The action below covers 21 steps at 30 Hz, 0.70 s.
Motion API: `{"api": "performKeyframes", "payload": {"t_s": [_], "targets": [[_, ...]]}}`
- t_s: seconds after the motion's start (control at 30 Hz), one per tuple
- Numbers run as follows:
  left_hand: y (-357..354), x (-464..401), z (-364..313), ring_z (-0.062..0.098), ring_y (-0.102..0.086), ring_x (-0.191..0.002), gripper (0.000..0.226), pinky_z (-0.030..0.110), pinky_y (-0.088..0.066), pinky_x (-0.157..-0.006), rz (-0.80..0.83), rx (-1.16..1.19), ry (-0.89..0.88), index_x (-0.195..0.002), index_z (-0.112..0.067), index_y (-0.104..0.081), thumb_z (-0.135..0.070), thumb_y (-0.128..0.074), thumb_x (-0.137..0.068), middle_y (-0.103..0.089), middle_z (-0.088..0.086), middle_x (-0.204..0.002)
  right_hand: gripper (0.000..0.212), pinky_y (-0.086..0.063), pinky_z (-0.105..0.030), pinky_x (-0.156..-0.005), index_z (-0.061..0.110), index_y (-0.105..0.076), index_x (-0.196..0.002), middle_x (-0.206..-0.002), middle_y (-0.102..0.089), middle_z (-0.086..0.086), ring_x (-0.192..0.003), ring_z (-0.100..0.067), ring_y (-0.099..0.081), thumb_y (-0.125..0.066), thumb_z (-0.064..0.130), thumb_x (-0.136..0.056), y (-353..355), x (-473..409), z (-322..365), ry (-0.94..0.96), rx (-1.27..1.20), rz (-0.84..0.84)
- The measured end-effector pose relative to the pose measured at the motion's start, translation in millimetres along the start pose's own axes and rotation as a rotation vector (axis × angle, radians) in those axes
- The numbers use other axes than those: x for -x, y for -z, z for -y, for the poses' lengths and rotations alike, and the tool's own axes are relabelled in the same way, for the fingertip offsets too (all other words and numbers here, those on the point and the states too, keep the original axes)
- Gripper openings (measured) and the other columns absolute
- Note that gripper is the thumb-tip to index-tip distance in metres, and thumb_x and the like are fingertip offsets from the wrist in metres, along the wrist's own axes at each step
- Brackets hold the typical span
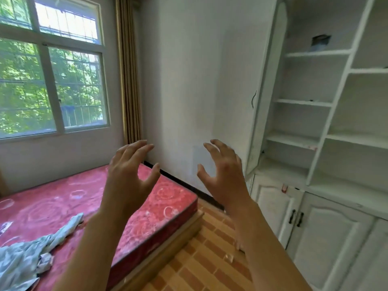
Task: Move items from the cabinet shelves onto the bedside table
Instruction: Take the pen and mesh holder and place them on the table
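My left hand (128, 175) and my right hand (224, 175) are raised in front of me, fingers spread and loosely bent, holding nothing. The white cabinet (319, 131) with open shelves stands to the right of both hands. On its top shelf sits a small dark, blurred item (320, 42). A tiny dark object (311, 100) lies on a middle shelf, and a small red item (284, 188) rests on the lower ledge above the doors. No bedside table is in view.
A bed with a red patterned mattress (88, 202) fills the lower left, with a crumpled light-blue cloth (27, 255) on it. Brick-patterned floor (205, 255) runs between bed and cabinet. A window (52, 76) and a curtain (128, 70) are at the left, with a plain wall behind.
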State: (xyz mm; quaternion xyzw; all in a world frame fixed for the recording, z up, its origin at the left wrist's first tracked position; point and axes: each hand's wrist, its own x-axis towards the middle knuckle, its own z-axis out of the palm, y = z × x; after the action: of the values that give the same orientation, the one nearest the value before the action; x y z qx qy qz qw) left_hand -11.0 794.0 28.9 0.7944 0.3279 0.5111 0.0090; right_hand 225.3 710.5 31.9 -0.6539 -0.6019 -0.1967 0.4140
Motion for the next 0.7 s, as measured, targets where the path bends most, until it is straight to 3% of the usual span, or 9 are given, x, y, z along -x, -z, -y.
{"api": "performKeyframes", "payload": {"t_s": [0.23,0.4,0.53,0.7], "targets": [[-93,-46,-72,0.022,-0.048,-0.136,0.056,0.055,-0.045,-0.112,-0.032,0.145,-0.1,-0.139,-0.017,-0.064,-0.047,-0.056,-0.093,-0.061,0.003,-0.144,0.059,-0.038,-0.053,-0.119,0.025,-0.052,-0.149,-0.156,-0.049,0.002,-0.145,-0.021,-0.043,-0.056,0.048,-0.095,64,-15,-97,-0.047,0.14,-0.039],[-145,-73,-108,0.023,-0.048,-0.138,0.055,0.047,-0.042,-0.114,0.017,0.186,-0.177,-0.14,-0.019,-0.063,-0.049,-0.057,-0.094,-0.06,0.0,-0.146,0.059,-0.038,-0.052,-0.117,0.024,-0.052,-0.149,-0.156,-0.049,0.001,-0.145,-0.022,-0.042,-0.056,0.046,-0.095,98,-19,-147,-0.104,0.229,-0.075],[-183,-96,-130,0.025,-0.048,-0.138,0.055,0.051,-0.044,-0.114,0.054,0.251,-0.22,-0.14,-0.02,-0.063,-0.049,-0.056,-0.094,-0.06,0.0,-0.147,0.059,-0.035,-0.051,-0.119,0.024,-0.051,-0.15,-0.156,-0.048,0.001,-0.147,-0.022,-0.041,-0.054,0.047,-0.095,119,-17,-178,-0.153,0.289,-0.097],[-234,-127,-155,0.02,-0.046,-0.14,0.055,0.041,-0.043,-0.112,0.085,0.329,-0.277,-0.142,-0.024,-0.06,-0.052,-0.055,-0.095,-0.057,-0.004,-0.149,0.057,-0.038,-0.053,-0.117,0.024,-0.053,-0.147,-0.154,-0.05,0.001,-0.144,-0.021,-0.043,-0.058,0.045,-0.095,143,-29,-216,-0.192,0.368,-0.154]]}}
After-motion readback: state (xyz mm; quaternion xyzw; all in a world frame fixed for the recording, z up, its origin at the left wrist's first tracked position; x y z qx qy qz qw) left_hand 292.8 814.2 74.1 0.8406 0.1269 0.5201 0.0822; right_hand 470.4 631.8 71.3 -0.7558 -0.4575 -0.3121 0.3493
